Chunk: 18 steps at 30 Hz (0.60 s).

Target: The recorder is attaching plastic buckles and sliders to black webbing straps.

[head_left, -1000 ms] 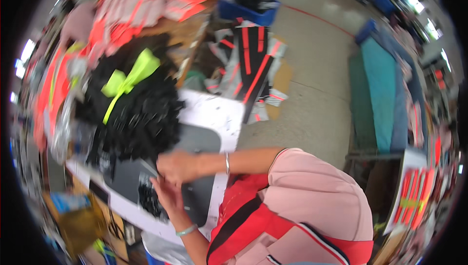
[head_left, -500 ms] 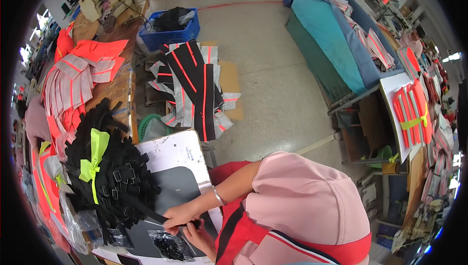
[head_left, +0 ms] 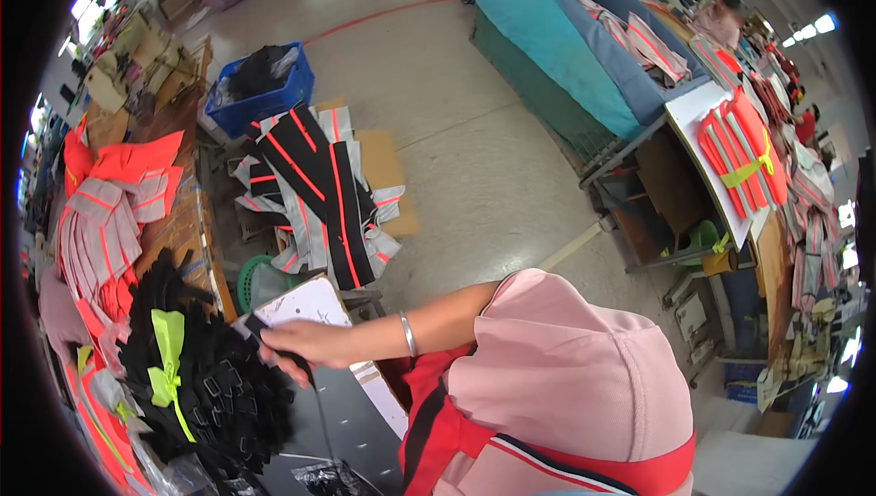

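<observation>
My right hand (head_left: 306, 345), with a silver bangle on its wrist, is closed on a black strap (head_left: 321, 414). A short end of the strap sticks out beyond the fingers, and the rest runs down over the grey board (head_left: 351, 423). Just left of this hand lies a large heap of black straps with buckles (head_left: 219, 386), tied with a bright yellow-green strip (head_left: 167, 359). Below the strap, at the lower edge, is a clear plastic bag with small black pieces (head_left: 333, 480). My left hand is out of view.
A white board corner (head_left: 315, 300) is by my wrist. Black and grey strips with orange lines (head_left: 315, 186) are piled beyond, near a blue crate (head_left: 265, 113) and a green basket (head_left: 255, 281). A cloth-covered cart (head_left: 547, 58) and a table with orange bundles (head_left: 739, 154) stand right.
My right hand has lifted away up and left with the strap, toward the heap. My left hand, earlier beside it, has gone out of view. The whole view has shifted.
</observation>
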### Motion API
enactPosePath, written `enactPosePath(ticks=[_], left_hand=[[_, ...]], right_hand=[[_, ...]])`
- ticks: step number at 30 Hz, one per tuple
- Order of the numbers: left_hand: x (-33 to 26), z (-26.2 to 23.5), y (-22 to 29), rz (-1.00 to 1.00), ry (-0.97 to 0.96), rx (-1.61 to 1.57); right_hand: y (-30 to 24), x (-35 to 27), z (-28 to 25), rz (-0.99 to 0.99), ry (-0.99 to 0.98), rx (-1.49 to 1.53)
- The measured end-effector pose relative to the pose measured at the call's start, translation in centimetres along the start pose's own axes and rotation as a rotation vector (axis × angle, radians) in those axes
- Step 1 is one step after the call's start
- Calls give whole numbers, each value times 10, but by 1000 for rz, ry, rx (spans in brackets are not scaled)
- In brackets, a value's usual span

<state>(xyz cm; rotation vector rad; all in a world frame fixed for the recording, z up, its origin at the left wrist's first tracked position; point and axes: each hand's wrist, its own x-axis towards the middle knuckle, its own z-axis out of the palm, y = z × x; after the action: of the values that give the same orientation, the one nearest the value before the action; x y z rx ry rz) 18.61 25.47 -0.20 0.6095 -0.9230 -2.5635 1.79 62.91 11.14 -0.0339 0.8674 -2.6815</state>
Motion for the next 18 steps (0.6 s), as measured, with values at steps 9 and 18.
enactPosePath(ticks=[9, 18], left_hand=[[77, 14, -40, 27, -195, 593], [137, 13, -66, 168, -313, 1140]], right_hand=[[61, -47, -1, 354, -395, -632], [71, -60, 17, 265, -678, -999]])
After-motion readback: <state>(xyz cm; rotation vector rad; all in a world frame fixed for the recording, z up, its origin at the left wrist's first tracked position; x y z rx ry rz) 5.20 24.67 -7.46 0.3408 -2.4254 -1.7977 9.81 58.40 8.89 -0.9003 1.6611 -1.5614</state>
